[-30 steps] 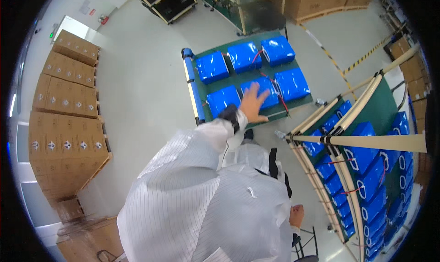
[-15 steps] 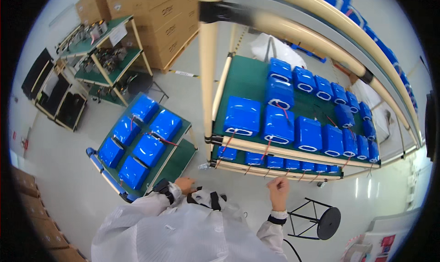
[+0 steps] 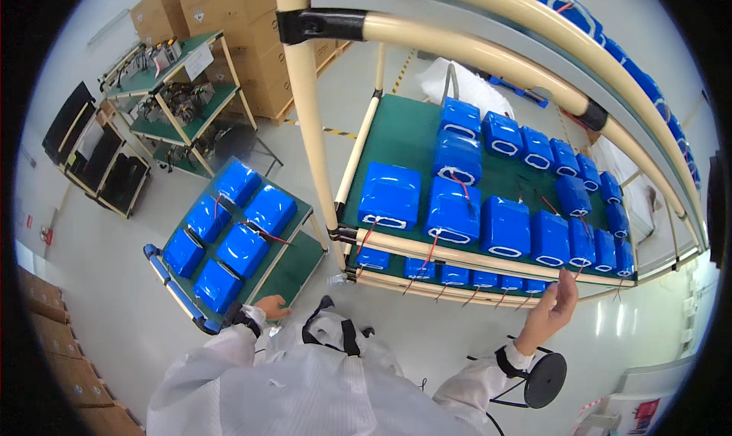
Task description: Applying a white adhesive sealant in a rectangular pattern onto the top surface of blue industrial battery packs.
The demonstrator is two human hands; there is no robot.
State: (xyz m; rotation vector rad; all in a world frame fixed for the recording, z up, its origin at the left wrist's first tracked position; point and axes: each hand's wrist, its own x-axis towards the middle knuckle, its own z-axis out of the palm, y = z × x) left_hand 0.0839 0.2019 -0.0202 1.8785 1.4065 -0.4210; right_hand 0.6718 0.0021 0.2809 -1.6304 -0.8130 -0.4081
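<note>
My right hand [image 3: 550, 314] is raised just in front of the large rack [image 3: 396, 123], near its front rail. Its fingers point up, apart from the thumb, and nothing shows in it. Low on the left, my left hand [image 3: 272, 308] hangs beside the small cart [image 3: 284, 280], empty, with fingers loosely stretched. Blue-wrapped battery packs with red and black leads stand in rows on the rack's green shelf; the closest to my right hand is a front-row battery pack [image 3: 550, 238]. On the cart lie several more, among them a blue battery pack [image 3: 217, 286].
A black round stool [image 3: 545, 380] stands under my right forearm. The rack's upper rail [image 3: 473, 43] and its corner post [image 3: 309, 123] rise before me. Farther left are a shelf cart [image 3: 171, 112] with metal parts and stacked cardboard boxes [image 3: 225, 13].
My right hand has moved right and up toward the rack's front rail, its fingers opening out from a curled shape. My left hand has shifted left and slightly lower. My view has shifted a little.
</note>
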